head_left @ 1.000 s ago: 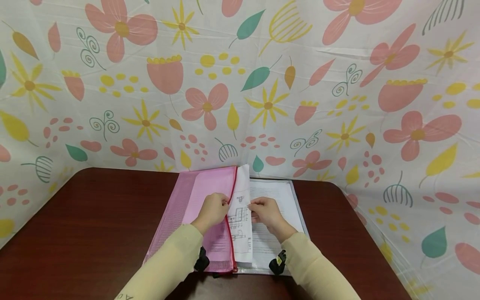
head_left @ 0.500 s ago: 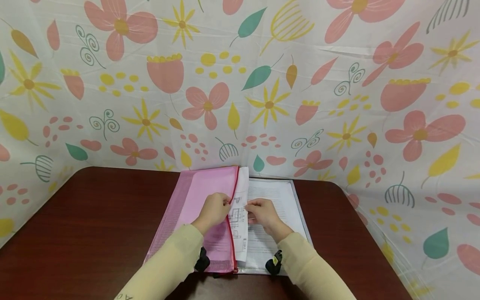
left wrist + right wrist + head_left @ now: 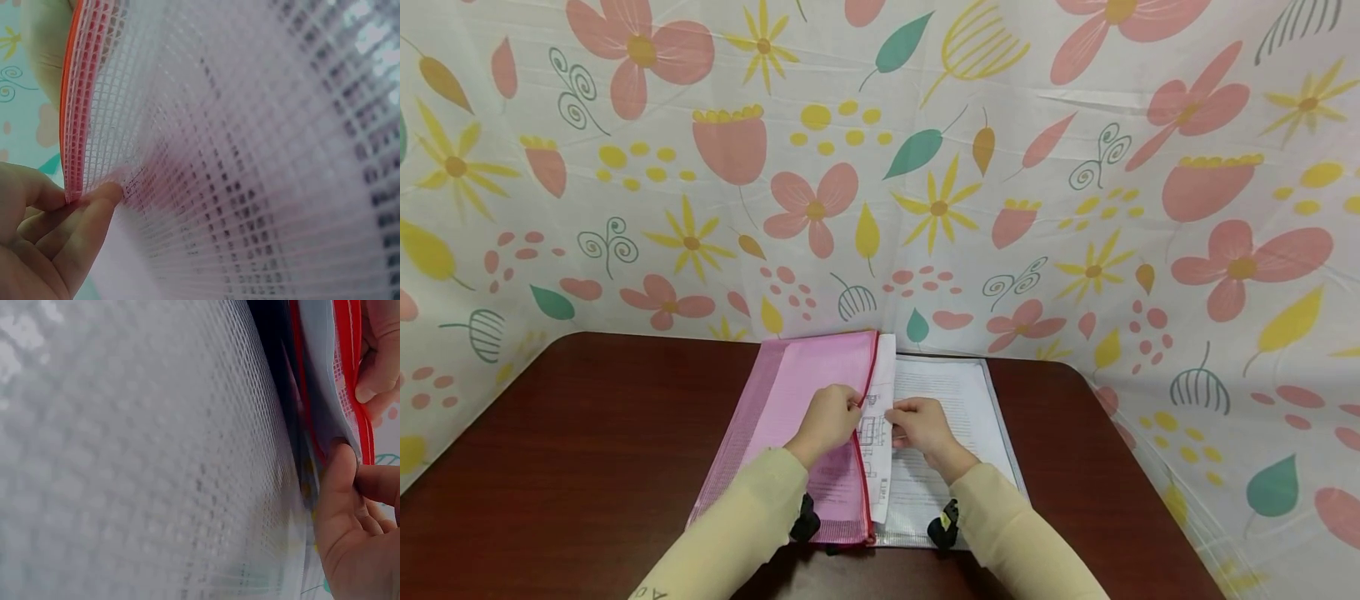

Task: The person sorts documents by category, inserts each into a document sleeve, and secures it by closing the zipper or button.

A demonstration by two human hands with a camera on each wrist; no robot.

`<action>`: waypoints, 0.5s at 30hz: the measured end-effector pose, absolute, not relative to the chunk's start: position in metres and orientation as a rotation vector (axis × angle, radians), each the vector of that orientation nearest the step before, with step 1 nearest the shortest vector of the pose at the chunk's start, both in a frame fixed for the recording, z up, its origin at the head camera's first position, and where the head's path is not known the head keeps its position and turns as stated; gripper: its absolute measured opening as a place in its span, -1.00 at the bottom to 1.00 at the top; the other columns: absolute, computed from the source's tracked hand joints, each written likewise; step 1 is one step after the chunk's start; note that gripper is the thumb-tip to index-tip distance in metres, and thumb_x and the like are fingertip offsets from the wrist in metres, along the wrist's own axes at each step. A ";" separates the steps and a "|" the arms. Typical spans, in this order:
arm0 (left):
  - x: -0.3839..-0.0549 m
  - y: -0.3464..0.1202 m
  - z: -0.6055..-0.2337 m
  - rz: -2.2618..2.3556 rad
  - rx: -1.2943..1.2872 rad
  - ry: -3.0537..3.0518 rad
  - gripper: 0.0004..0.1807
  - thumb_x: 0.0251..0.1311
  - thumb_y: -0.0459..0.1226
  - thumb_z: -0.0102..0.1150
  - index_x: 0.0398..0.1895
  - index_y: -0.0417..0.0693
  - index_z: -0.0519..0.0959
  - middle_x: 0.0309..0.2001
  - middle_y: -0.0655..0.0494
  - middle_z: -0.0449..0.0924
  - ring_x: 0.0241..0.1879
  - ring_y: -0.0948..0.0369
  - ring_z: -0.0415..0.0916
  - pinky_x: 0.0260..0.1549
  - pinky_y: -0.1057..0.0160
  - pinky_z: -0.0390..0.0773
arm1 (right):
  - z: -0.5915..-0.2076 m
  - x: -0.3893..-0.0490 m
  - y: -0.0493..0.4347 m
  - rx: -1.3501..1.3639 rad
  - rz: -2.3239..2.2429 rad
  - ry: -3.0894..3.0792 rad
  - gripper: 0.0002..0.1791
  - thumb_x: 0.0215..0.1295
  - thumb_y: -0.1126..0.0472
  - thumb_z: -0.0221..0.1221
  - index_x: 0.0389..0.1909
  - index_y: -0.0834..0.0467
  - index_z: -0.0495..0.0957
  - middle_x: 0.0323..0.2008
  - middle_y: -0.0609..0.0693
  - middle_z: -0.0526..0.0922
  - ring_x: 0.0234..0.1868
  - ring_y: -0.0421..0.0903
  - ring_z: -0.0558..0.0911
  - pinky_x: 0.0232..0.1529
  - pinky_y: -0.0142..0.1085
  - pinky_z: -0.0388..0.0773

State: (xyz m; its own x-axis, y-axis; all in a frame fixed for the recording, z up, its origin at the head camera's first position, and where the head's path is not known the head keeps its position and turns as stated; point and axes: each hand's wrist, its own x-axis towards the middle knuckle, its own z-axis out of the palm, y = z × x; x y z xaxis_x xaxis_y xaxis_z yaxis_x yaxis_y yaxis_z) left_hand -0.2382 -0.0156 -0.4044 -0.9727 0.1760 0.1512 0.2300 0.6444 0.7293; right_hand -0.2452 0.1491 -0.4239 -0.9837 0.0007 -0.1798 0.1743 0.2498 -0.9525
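Observation:
A pink mesh zipper pouch (image 3: 775,417) with a red zipper edge lies on the left. My left hand (image 3: 827,421) pinches its red-edged opening between thumb and fingers; the left wrist view shows the mesh edge (image 3: 74,125) in that grip. Printed paper (image 3: 877,467) with line drawings sticks partly out of the opening, standing up along the red edge. My right hand (image 3: 928,429) pinches the paper's right edge; in the right wrist view thumb and finger meet on the sheet (image 3: 319,375). Under the right hand lies a clear mesh pouch (image 3: 962,400) with printed pages inside.
Both pouches lie on a dark brown table (image 3: 587,417). A white curtain (image 3: 880,192) with a flower print rises behind the table and along its sides. Black straps (image 3: 805,518) with cameras sit at both wrists.
The paper has slid left into the pink pouch, so a narrower strip shows. My right hand has moved slightly left with it; my left hand has stayed nearly in place.

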 end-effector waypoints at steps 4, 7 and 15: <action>-0.238 -0.016 -0.405 -1.205 -0.340 -2.790 -0.75 0.15 -0.45 0.02 -0.16 -0.32 0.63 -0.28 -0.10 0.67 -0.51 0.25 0.43 -0.47 0.32 0.46 | -0.422 -0.248 0.153 0.126 -1.766 2.436 -0.74 0.24 0.35 0.14 -0.11 0.43 0.56 -0.36 0.19 0.64 -0.52 -0.18 0.60 -0.48 -0.29 0.63; -0.237 -0.018 -0.405 -1.178 -0.334 -2.781 -0.75 0.14 -0.45 0.03 -0.16 -0.33 0.63 -0.22 -0.13 0.68 -0.45 0.22 0.46 -0.38 0.27 0.50 | -0.419 -0.250 0.160 0.107 -1.708 2.468 -0.75 0.25 0.37 0.14 -0.11 0.43 0.57 -0.38 0.20 0.64 -0.53 -0.17 0.59 -0.47 -0.28 0.63; -0.236 -0.019 -0.404 -1.171 -0.367 -2.759 -0.76 0.13 -0.46 0.05 -0.18 -0.34 0.64 -0.23 -0.14 0.68 -0.47 0.24 0.45 -0.42 0.31 0.47 | -0.418 -0.255 0.166 0.114 -1.681 2.436 -0.78 0.24 0.38 0.14 -0.14 0.42 0.57 -0.49 0.12 0.61 -0.57 -0.18 0.56 -0.51 -0.32 0.61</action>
